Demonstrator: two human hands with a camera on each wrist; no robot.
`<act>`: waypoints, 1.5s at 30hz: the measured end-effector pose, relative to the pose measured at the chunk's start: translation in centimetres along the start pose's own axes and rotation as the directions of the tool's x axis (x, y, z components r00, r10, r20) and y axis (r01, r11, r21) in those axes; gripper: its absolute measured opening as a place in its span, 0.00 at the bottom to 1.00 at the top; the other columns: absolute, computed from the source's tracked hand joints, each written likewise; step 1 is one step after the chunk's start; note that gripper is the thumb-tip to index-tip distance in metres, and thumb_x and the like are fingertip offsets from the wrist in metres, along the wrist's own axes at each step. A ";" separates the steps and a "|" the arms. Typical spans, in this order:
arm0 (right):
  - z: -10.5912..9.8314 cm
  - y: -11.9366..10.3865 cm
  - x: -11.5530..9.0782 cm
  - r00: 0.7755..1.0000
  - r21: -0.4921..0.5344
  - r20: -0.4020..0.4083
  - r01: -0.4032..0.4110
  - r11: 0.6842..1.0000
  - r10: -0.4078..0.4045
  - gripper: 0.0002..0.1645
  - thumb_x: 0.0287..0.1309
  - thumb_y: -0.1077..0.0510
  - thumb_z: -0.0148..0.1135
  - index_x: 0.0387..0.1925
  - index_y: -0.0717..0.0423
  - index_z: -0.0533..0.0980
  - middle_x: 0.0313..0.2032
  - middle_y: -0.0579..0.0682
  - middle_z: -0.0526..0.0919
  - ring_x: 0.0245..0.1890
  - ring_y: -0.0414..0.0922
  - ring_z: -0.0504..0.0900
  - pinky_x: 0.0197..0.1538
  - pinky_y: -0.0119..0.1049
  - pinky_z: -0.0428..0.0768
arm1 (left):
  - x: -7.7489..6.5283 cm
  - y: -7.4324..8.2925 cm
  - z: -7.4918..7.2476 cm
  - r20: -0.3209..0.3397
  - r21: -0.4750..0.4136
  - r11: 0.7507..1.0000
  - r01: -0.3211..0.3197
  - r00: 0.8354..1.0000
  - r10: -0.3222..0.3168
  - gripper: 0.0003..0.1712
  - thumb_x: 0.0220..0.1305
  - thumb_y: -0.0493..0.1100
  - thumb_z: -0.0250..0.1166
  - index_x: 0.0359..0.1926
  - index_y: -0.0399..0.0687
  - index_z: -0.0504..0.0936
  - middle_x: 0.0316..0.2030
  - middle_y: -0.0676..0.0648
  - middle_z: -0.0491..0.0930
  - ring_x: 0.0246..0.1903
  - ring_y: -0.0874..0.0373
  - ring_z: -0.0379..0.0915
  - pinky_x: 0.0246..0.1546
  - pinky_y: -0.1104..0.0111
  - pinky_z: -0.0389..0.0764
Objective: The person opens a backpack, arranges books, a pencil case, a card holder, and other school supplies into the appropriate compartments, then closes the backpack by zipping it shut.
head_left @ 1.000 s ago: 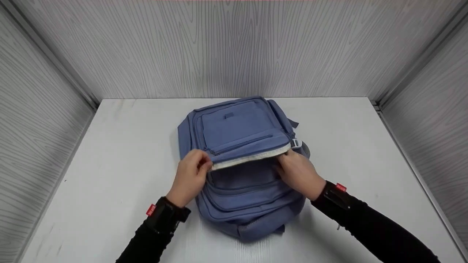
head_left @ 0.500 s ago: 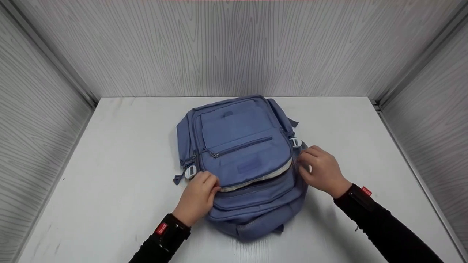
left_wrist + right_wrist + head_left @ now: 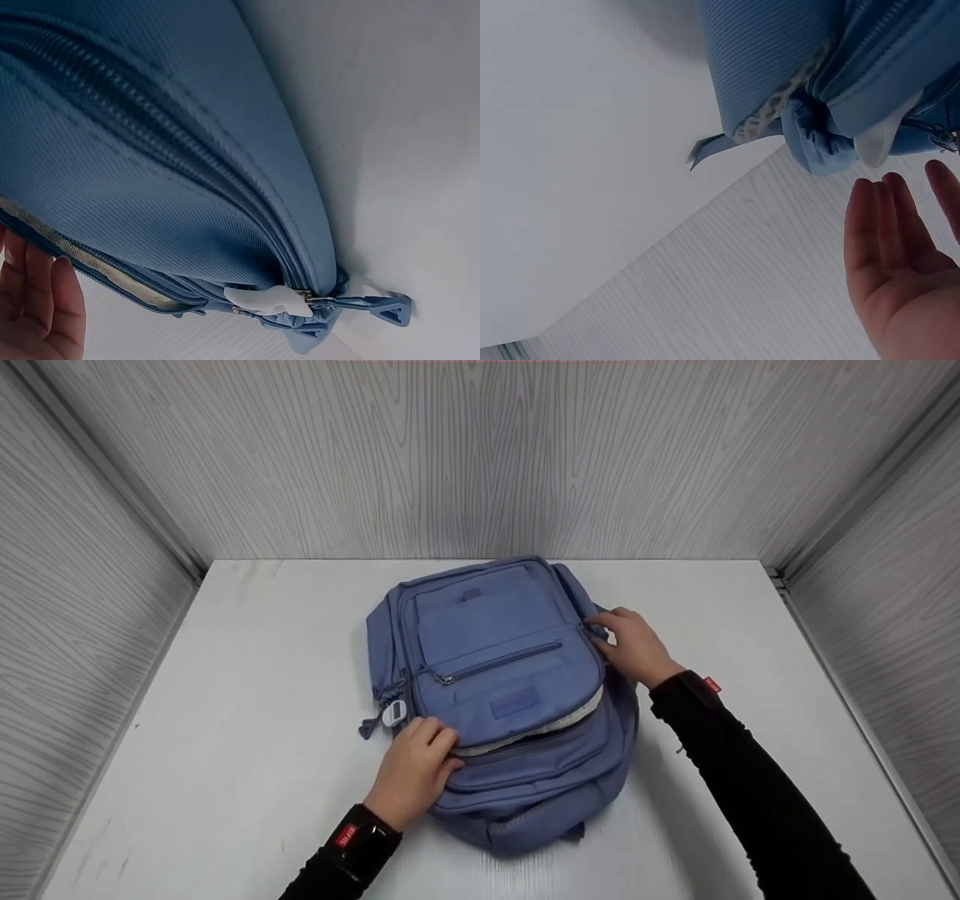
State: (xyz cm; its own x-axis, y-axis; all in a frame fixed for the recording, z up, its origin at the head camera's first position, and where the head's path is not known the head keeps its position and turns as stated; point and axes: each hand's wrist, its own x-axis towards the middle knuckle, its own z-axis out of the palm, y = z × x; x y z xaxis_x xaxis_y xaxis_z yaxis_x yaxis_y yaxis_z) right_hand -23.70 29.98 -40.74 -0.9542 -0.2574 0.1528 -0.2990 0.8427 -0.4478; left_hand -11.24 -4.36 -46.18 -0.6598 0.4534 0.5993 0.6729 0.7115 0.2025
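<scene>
A blue backpack (image 3: 487,615) lies front side up on the white table, its front pocket partly unzipped. Pale lining (image 3: 570,721) shows along the gap under the pocket's front flap (image 3: 517,679). At the flap's lower left edge, my left hand (image 3: 415,769) pinches the fabric; its fingers (image 3: 37,281) also show at that edge in the left wrist view. My right hand (image 3: 634,649) is at the bag's right side, fingertips right by the zipper end. In the right wrist view its fingers (image 3: 866,225) are spread loosely below a white buckle (image 3: 877,142) and a zipper pull (image 3: 945,139).
Another white buckle (image 3: 394,713) and a blue triangular zipper pull (image 3: 367,727) lie on the bag's left side. The white table (image 3: 247,697) is enclosed by a grey wood-grain back panel (image 3: 480,457) and side panels. A strap end (image 3: 709,146) sticks out past the bag.
The pocket's flap has come down, narrowing the opening. My left hand has moved down with its edge. My right hand has left the opening and moved up along the bag's right side.
</scene>
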 end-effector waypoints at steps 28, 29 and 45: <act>-1.1 -2.0 -6.2 0.990 -0.113 -0.035 0.133 0.985 -0.138 0.08 0.61 0.65 0.62 0.26 0.60 0.79 0.22 0.53 0.78 0.26 0.47 0.75 0.35 0.44 0.73 | 0.1 0.2 0.5 -0.042 -0.051 0.997 0.052 0.998 -0.054 0.18 0.46 0.36 0.77 0.32 0.47 0.74 0.31 0.50 0.71 0.35 0.57 0.68 0.37 0.67 0.77; -1.2 -2.2 -6.7 0.990 -0.104 -0.029 0.133 0.986 -0.137 0.08 0.62 0.65 0.62 0.25 0.60 0.78 0.22 0.52 0.77 0.26 0.46 0.74 0.34 0.42 0.72 | 0.1 0.1 0.4 -0.044 -0.058 0.997 0.054 0.997 -0.057 0.18 0.47 0.36 0.77 0.32 0.46 0.74 0.31 0.50 0.71 0.35 0.57 0.68 0.37 0.67 0.77; 0.0 -7.3 -11.6 0.967 -0.074 -0.023 0.250 0.965 -0.252 0.10 0.60 0.64 0.66 0.24 0.54 0.76 0.21 0.45 0.74 0.26 0.38 0.70 0.32 0.34 0.71 | 0.8 0.1 0.1 -0.062 -0.104 0.992 0.075 0.995 -0.082 0.18 0.45 0.34 0.77 0.32 0.44 0.75 0.32 0.49 0.73 0.36 0.57 0.68 0.39 0.66 0.76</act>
State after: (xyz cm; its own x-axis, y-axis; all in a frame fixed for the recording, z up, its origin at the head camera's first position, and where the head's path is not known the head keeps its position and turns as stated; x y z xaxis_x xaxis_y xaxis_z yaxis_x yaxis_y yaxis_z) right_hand -10.48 26.86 -39.23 -0.8474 -0.4506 0.2808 -0.5260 0.7844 -0.3289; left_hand -11.70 -3.90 -45.77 -0.6906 0.3591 0.6277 0.6525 0.6837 0.3268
